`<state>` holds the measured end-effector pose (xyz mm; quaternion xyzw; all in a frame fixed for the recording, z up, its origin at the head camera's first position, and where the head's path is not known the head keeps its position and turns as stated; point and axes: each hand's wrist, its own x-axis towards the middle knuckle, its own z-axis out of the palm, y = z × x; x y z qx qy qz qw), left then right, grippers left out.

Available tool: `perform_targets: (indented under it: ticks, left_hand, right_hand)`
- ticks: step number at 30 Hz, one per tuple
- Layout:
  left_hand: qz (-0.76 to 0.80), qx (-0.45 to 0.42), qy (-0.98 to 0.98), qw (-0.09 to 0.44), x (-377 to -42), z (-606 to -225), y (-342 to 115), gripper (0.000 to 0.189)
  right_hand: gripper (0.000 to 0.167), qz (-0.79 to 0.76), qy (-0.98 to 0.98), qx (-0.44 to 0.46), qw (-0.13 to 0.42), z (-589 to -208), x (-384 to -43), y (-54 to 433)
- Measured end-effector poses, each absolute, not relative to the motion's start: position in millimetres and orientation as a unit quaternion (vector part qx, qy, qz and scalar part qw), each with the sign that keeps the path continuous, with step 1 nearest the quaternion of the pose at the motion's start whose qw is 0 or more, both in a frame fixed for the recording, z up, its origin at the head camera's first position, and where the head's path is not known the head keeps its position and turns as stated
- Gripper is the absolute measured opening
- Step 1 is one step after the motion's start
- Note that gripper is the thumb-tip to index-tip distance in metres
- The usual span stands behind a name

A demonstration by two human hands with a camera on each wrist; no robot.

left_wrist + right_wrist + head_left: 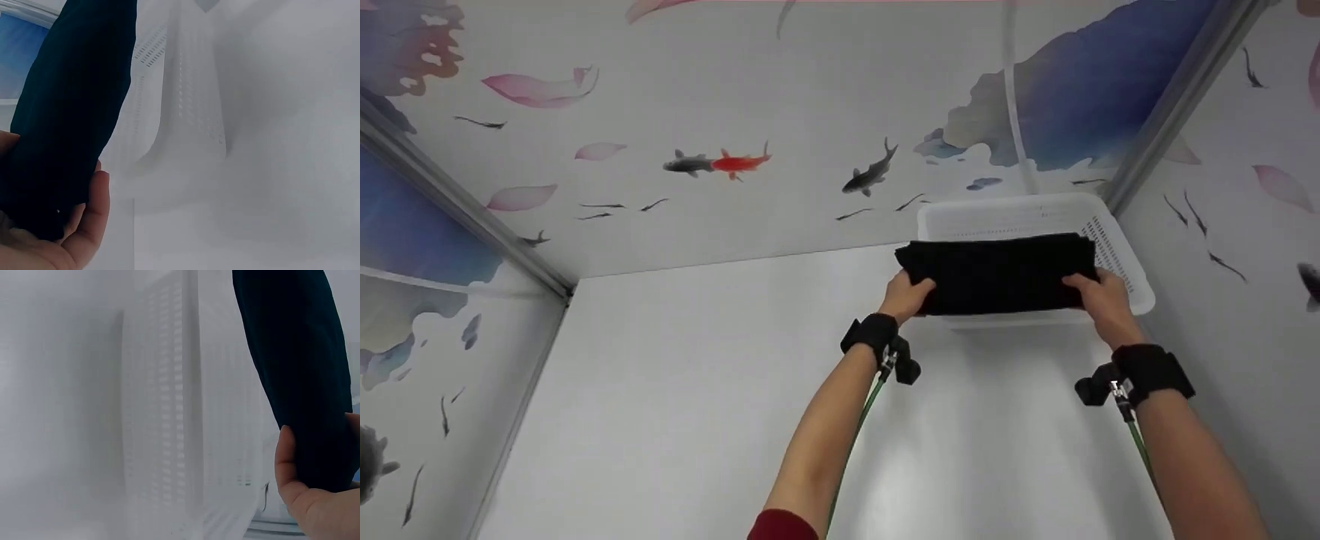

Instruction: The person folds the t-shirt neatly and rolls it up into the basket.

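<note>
A folded black cloth is held up by both hands over a white plastic basket. My left hand grips its left end, thumb on the near face. At the opposite end my right hand pinches it the same way. In the left wrist view the fingers curl round the dark cloth. The right wrist view has the thumb and fingers on both sides of the cloth. Much of the basket's inside is hidden behind the cloth.
The basket stands at the back right of a white table, close to the corner of the walls. Fish and petals are printed on the back wall. Green cables run from the wrist cameras along both forearms.
</note>
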<state>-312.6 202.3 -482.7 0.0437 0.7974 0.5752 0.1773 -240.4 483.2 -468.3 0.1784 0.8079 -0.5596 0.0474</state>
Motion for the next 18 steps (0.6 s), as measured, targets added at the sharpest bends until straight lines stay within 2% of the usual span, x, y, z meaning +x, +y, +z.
perform_targets:
  ticks: [6, 12, 14, 18]
  left_hand:
    - [0.529, 0.064, 0.825, 0.189, -308.6, -492.5, 212.2, 0.052]
    - [0.515, 0.028, 0.826, 0.227, -297.8, -508.0, 213.8, 0.057]
    - [0.492, 0.022, 0.842, 0.223, -297.4, -520.7, 217.8, 0.056]
    - [0.445, 0.044, 0.877, 0.178, -319.4, -590.9, 231.7, 0.045]
  right_hand:
    - [0.074, -0.570, 0.796, 0.192, 0.061, -487.1, -233.5, 490.7]
    - [0.069, -0.538, 0.816, 0.193, 0.079, -504.8, -227.5, 485.6]
    - [0.067, -0.525, 0.825, 0.195, 0.084, -509.8, -227.7, 481.9]
    - [0.064, -0.502, 0.835, 0.205, 0.095, -515.7, -228.8, 475.0]
